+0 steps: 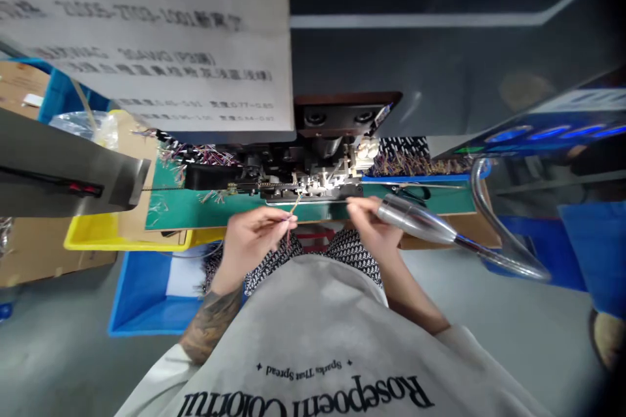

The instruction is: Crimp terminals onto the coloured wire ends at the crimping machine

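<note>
My left hand (255, 238) is closed in a pinch on thin coloured wires (294, 210), just in front of the machine. Their upper ends reach up to the small metal working parts of a terminal crimping machine (320, 181). Below my fingertips the loose wire ends hang down. My right hand (372, 229) is at the green table's front edge, to the right of the crimping parts. Its fingers point toward the machine, loosely stretched, and no object shows in them. A silver lamp head (415, 218) covers part of that hand.
Wire bundles (210, 155) lie behind the machine at left, more wires (403, 159) at right. Black-handled scissors (415, 193) rest on the green mat (220, 208). A yellow tray (127, 241) and blue bin (147, 322) stand at left. The lamp's flexible neck (489, 208) curves at right.
</note>
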`<act>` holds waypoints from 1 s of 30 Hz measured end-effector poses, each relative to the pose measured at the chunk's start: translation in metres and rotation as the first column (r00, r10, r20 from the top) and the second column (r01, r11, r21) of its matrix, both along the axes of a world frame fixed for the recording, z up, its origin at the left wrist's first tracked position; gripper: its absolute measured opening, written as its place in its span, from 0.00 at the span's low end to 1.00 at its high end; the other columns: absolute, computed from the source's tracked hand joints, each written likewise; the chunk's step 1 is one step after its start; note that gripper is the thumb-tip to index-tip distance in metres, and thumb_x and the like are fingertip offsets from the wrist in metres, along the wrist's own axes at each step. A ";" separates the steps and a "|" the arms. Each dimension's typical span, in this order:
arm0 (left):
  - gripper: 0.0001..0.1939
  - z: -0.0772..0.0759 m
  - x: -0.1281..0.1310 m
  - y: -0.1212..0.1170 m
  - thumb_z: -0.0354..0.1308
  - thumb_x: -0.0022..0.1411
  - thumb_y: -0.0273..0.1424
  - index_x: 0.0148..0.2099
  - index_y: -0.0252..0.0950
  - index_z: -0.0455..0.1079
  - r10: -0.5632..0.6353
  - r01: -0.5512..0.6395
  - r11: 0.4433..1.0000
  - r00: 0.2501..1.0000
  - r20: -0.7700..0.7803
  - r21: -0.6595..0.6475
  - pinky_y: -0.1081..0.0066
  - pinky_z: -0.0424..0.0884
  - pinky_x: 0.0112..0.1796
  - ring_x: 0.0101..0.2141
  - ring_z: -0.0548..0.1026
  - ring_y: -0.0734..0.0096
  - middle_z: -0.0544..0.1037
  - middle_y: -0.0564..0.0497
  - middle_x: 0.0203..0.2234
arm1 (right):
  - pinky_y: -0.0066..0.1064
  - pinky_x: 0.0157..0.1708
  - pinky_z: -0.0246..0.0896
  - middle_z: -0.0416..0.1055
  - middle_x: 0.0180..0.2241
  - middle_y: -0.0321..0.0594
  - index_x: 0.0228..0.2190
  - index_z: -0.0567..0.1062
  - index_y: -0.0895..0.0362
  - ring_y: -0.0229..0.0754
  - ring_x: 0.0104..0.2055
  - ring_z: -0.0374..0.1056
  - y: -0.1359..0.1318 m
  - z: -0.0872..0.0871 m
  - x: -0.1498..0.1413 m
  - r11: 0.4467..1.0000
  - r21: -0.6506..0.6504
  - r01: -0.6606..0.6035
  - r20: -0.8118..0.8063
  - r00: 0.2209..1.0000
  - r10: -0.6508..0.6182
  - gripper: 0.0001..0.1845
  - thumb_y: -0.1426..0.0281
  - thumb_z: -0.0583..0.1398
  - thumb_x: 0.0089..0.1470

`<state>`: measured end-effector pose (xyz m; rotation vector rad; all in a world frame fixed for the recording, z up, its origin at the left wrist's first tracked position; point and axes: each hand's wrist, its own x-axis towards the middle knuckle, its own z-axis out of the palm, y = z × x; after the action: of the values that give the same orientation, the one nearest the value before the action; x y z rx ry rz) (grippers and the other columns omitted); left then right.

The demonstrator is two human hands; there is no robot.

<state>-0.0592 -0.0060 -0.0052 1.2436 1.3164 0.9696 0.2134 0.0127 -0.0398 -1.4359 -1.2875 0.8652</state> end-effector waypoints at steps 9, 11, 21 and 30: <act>0.13 -0.012 0.049 0.013 0.78 0.53 0.35 0.36 0.33 0.81 0.047 0.004 0.979 0.969 0.244 -0.204 0.76 0.79 0.18 0.19 0.79 0.72 0.85 0.50 0.27 | 0.33 0.27 0.72 0.78 0.22 0.34 0.32 0.88 0.52 0.38 0.23 0.69 0.009 0.019 -0.054 0.922 -0.229 -0.313 -0.426 0.884 0.194 0.10 0.60 0.74 0.49; 0.15 -0.013 0.049 0.012 0.80 0.51 0.36 0.36 0.33 0.81 0.047 0.007 0.977 0.968 0.247 -0.212 0.73 0.83 0.22 0.23 0.83 0.67 0.85 0.50 0.28 | 0.33 0.27 0.71 0.78 0.22 0.35 0.29 0.86 0.52 0.37 0.23 0.69 0.011 0.019 -0.053 0.911 -0.243 -0.335 -0.457 0.867 0.197 0.10 0.59 0.74 0.48; 0.15 -0.031 0.040 0.010 0.78 0.55 0.37 0.36 0.32 0.80 -0.025 0.092 0.964 0.966 0.259 -0.251 0.65 0.89 0.36 0.32 0.88 0.59 0.87 0.43 0.30 | 0.34 0.31 0.73 0.80 0.27 0.38 0.32 0.88 0.53 0.39 0.27 0.70 0.023 0.012 -0.051 0.971 -0.165 -0.174 -0.386 0.917 0.099 0.10 0.60 0.72 0.52; 0.11 -0.018 0.043 0.024 0.74 0.59 0.36 0.38 0.33 0.84 -0.024 0.152 0.954 0.899 0.437 -0.260 0.68 0.86 0.28 0.30 0.87 0.60 0.87 0.44 0.31 | 0.29 0.23 0.62 0.74 0.21 0.34 0.32 0.87 0.57 0.33 0.21 0.62 0.021 0.021 -0.058 0.964 -0.144 -0.222 -0.405 0.902 0.147 0.11 0.62 0.71 0.55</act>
<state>-0.0166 0.0177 -0.0231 0.7987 0.9970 0.8866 0.1551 0.0333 -0.0193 -1.2096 -1.0658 1.3592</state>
